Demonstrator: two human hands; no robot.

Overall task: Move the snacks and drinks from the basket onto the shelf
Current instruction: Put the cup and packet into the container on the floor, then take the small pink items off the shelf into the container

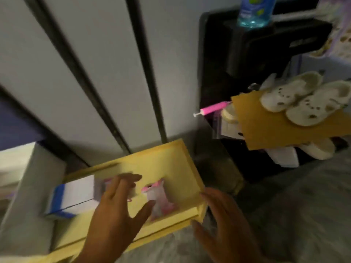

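The biggest thing before us is the pale panelled wall [106, 73] with its dark vertical strips, blurred by motion like the whole frame. To the right stands a black unit [237, 59] whose lower part is hard to read in the dim light; a blue bottle [254, 12] on top of it is cut off by the upper edge. In front of that unit a brown cardboard sheet [269, 122] juts out, bearing a pair of stained white shoes [296, 99], and a pink pen-like thing [212, 109] pokes from beneath it (we cannot tell what it really is).

Lower down lies the yellow shelf [176, 164], a shallow wooden tray-like frame. On it, at the left, rests a white and blue box [76, 198]. Near the middle sit two pink and white snack packets: the right packet [161, 200] shows fairly plainly, while the left packet [106, 185] is mostly hidden behind fingers.

Our left hand [117, 209] hovers over the shelf with fingers spread wide, gripping nothing; its fingertips cover the left packet and its thumb reaches beside the right packet's lower edge, though whether they touch we cannot tell. Our right hand [228, 228] is likewise spread and empty, just beside the shelf's right corner, apart from both packets. The basket is out of view.
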